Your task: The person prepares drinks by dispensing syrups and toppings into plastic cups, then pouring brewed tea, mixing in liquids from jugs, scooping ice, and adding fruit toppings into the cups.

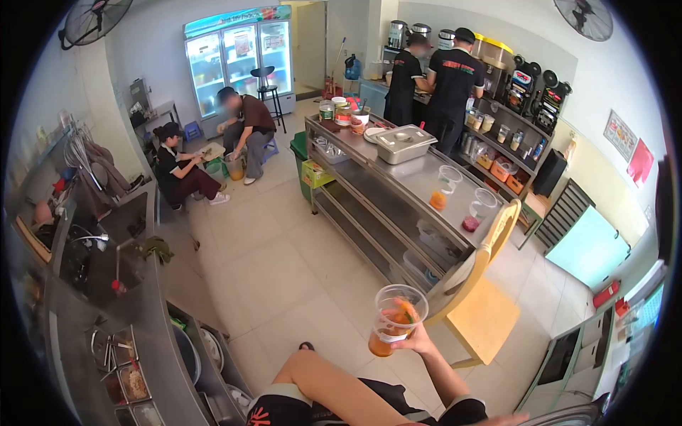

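My right hand (418, 341) grips a clear plastic cup (383, 342) from its right side, above the floor near the yellow chair. The cup is tilted and contains orange-brown liquid and orange-red pieces. My left arm (334, 390) crosses low in front of my body towards the right. At the bottom edge, my left hand (508, 419) is blurred and mostly cut off, near a dark rounded metal edge (579, 415); its grip cannot be made out. On the steel table ahead stand a cup with orange contents (437, 201) and a cup with dark pink contents (470, 224).
A yellow wooden chair (483, 312) stands right of the cup. The steel table (405, 174) carries a lidded metal pan (403, 145) and several tubs. Two people sit low at the left; two stand at the back counter. A steel counter (78, 341) runs along the left.
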A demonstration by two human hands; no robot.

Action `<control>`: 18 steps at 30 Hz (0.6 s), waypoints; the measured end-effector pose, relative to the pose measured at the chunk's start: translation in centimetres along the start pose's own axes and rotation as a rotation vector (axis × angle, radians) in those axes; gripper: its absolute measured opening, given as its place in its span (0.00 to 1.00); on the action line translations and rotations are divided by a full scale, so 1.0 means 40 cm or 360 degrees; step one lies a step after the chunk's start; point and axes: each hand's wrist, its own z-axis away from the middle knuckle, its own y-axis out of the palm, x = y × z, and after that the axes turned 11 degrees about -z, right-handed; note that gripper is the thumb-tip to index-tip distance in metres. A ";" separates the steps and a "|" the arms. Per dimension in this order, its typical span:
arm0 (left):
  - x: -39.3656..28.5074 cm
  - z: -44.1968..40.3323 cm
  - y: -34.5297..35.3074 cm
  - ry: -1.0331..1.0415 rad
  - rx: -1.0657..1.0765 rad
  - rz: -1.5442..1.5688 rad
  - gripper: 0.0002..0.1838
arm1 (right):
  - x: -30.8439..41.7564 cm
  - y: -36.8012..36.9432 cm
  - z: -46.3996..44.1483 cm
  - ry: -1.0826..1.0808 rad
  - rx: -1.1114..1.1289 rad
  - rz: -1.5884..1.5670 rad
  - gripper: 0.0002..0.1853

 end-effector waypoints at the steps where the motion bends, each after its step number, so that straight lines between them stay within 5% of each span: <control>1: 0.028 0.020 -0.036 -0.0041 0.0010 0.0043 0.20 | -0.009 -0.015 -0.026 -0.0098 -0.0063 -0.0024 0.53; 12: 0.376 0.298 -0.494 -0.0906 0.0067 0.0198 0.29 | -0.048 0.017 -0.341 -0.0577 -0.0593 -0.0072 0.55; 14: 0.451 0.332 -0.512 -0.1338 -0.0223 -0.0129 0.47 | -0.038 0.053 -0.368 -0.0492 -0.0484 0.0217 0.56; 18: 0.564 0.370 -0.520 -0.1364 -0.0253 0.0708 0.54 | -0.014 0.076 -0.432 -0.0197 -0.0357 0.0531 0.49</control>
